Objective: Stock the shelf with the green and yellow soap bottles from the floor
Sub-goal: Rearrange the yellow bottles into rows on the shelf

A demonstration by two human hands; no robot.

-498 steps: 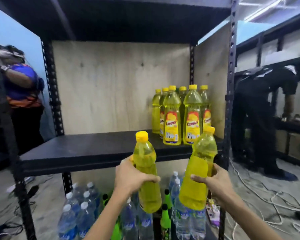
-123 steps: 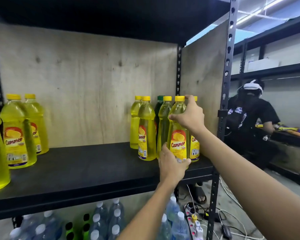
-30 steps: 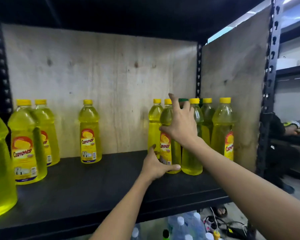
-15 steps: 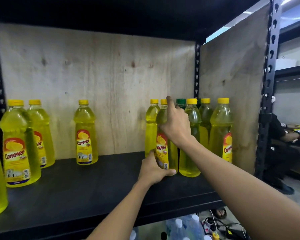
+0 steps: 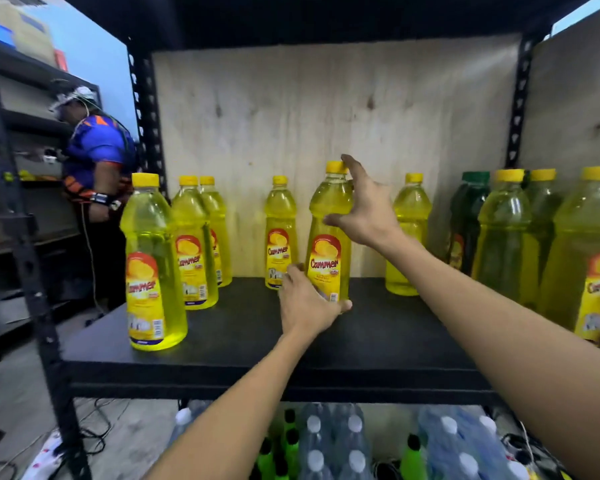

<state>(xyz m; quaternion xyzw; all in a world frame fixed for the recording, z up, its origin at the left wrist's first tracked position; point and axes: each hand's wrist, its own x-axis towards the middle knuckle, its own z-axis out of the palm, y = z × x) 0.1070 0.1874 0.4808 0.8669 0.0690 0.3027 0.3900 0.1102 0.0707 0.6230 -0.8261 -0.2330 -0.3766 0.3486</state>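
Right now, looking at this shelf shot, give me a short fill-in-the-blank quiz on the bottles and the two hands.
1. The left hand rests at the base of a bottle whose liquid is ____.
2. The right hand is beside that bottle's neck with its fingers ____.
3. The dark bottle at the right has a ____ cap.
4. Under the shelf, the clear bottles have ____ caps.

Missing words: yellow; spread open; green; white

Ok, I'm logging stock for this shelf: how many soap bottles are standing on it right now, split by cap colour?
Yellow-capped bottles: 9
Green-capped bottle: 1
Total in view on the shelf: 10. Any bottles hidden behind the right-hand group can't be counted.
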